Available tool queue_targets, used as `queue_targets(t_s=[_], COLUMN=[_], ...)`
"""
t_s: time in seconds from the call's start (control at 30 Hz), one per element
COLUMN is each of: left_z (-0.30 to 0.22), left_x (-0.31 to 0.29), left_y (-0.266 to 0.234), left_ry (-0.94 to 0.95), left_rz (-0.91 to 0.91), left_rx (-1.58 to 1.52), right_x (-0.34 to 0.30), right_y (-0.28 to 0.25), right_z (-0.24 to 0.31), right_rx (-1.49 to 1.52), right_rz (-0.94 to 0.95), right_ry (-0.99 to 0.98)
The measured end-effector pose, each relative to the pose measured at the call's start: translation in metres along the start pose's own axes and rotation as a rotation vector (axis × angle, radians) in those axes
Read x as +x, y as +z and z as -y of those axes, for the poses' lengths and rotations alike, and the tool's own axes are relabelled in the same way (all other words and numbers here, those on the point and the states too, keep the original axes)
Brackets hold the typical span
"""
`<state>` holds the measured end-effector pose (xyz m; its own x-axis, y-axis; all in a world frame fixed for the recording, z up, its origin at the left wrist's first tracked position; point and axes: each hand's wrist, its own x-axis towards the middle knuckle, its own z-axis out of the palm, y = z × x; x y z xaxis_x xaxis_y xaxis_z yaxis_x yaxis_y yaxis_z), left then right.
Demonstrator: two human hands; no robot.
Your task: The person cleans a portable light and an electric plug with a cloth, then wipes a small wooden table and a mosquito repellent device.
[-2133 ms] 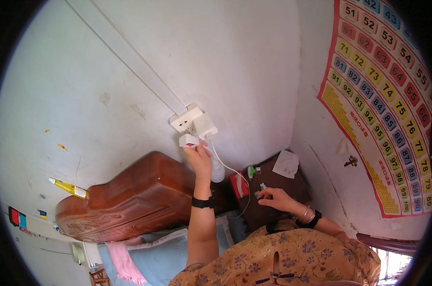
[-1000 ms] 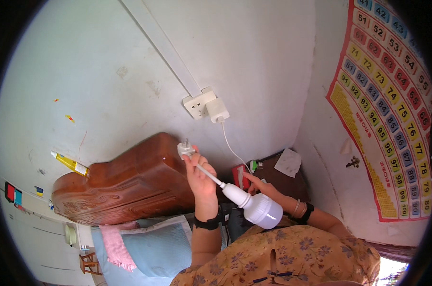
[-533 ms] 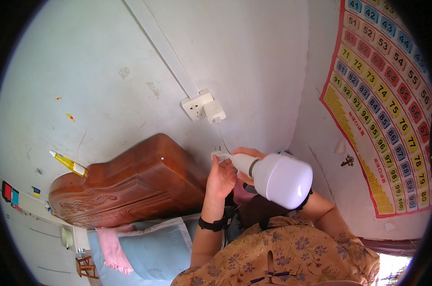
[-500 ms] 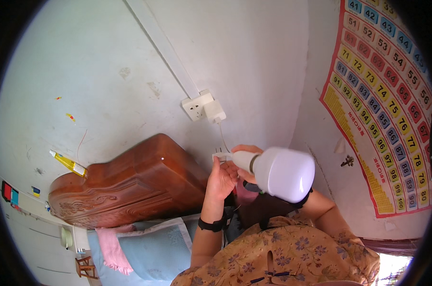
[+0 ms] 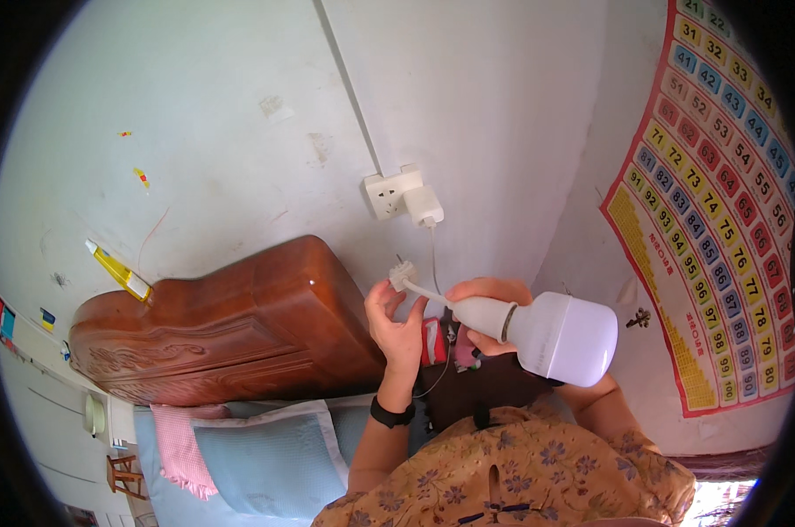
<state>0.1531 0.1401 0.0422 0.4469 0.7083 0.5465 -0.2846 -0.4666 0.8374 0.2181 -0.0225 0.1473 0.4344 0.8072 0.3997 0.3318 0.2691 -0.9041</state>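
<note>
White cylindrical bulb, tilted, broad end toward person's right, in white tapered plastic lamp holder, gripped by right hand. Short white cord to white pronged plug, prongs up, near left hand.

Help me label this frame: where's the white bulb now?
In the head view, the bulb sits right of centre, on the white lamp holder that the right hand grips, with the wall chart to its right.
</note>
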Motion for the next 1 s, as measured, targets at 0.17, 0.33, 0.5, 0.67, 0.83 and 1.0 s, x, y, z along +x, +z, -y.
queue_targets(t_s=[0.17,0.33,0.5,0.67,0.83,1.0], left_z=[-0.001,0.001,0.008,0.026,0.036,0.052], left_x=[0.008,0.02,0.028,0.032,0.038,0.061], left_y=[0.01,0.01,0.022,0.033,0.042,0.048], left_ry=[0.134,0.219,0.266,0.266,0.269,0.161], left_rz=[-0.1,-0.166,-0.194,-0.19,-0.12,-0.145], left_rx=[0.007,0.188,0.097,0.035,0.111,-0.007], right_x=[-0.001,-0.01,-0.011,-0.008,0.01,0.005], right_y=[0.006,0.016,0.018,0.017,0.021,0.005], right_z=[-0.019,-0.006,0.0,0.049,0.026,-0.021], right_rx=[-0.172,0.06,0.12,0.301,0.106,-0.052], right_rz=[-0.041,-0.017,-0.026,-0.046,-0.157,-0.282], right_ry=[-0.348,-0.051,-0.093,0.315,0.079,-0.058])
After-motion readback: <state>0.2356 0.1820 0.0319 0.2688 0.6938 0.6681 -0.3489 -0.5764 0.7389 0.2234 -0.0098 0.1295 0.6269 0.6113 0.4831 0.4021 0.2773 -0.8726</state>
